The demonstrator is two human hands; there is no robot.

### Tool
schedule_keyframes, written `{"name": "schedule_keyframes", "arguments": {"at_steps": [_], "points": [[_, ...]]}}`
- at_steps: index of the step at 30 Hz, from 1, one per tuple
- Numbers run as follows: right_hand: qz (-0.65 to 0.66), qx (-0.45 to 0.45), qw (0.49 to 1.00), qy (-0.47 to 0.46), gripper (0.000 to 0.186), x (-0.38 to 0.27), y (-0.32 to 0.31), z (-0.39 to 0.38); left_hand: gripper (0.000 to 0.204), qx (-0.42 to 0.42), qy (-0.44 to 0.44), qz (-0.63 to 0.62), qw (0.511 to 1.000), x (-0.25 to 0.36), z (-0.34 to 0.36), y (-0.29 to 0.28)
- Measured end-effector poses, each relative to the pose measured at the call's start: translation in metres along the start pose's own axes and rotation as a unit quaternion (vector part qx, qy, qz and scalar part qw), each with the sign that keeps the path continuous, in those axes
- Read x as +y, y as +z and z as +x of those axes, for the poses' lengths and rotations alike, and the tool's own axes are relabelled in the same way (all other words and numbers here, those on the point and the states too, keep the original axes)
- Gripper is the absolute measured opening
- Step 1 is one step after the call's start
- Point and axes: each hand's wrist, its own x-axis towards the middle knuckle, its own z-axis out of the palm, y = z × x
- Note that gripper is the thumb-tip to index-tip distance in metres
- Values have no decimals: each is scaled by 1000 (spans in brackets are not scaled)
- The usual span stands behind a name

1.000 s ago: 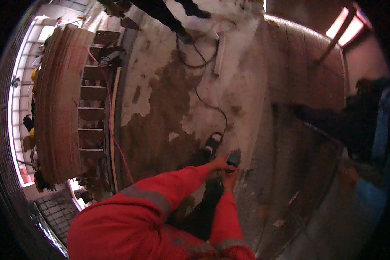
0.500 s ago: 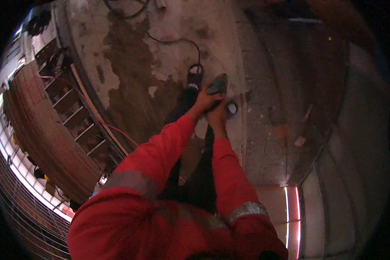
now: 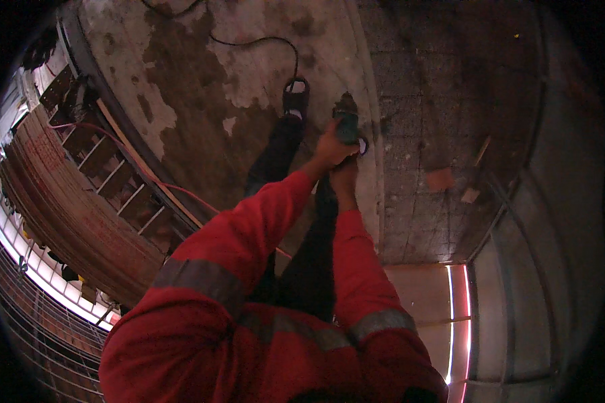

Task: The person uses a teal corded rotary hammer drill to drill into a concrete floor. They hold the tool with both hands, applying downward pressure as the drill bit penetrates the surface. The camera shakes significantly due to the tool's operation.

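Note:
Both my hands are closed on a green power drill [image 3: 346, 126], whose dark, narrow front end points away from me. My left hand [image 3: 331, 146] wraps the side of its green body. Just behind and to the right, my right hand [image 3: 345, 176] grips its rear part, which is mostly hidden by the hands. The tool is held in front of my legs, above the floor. Dim light leaves its tip hard to make out.
A black cable [image 3: 255, 41] curves over the stained concrete floor [image 3: 262, 80] near my shoe [image 3: 295, 97]. To the left are a stack of brown boards [image 3: 74, 208], a ladder-like frame [image 3: 117, 187] and a pink hose [image 3: 181, 191]. A gridded dark surface [image 3: 444, 121] with small scraps lies right.
The drill has swung more upright in view and sits slightly farther right, with both hands still on it. The floor and surroundings have shifted in view as my head moved.

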Motion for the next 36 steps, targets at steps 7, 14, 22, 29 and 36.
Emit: {"name": "schedule_keyframes", "arguments": {"at_steps": [7,14,22,29,36], "points": [[73,-38,988,130,72,-18,-4,8,97,-4,4,-25,1000,0,2,-5],[100,7,992,82,90,-9,-2,7,98,-1,8,-8,1000,7,2,-2],[74,-42,982,170,80,-23,-8,2,96,3,31,-31,999,-15,0,4],[110,-49,980,159,79,-16,3,6,98,-8,1,-38,999,-13,1,-7],[86,4,980,179,79,-7,22,-3,94,7,32,-34,999,-21,-2,-11]]}}
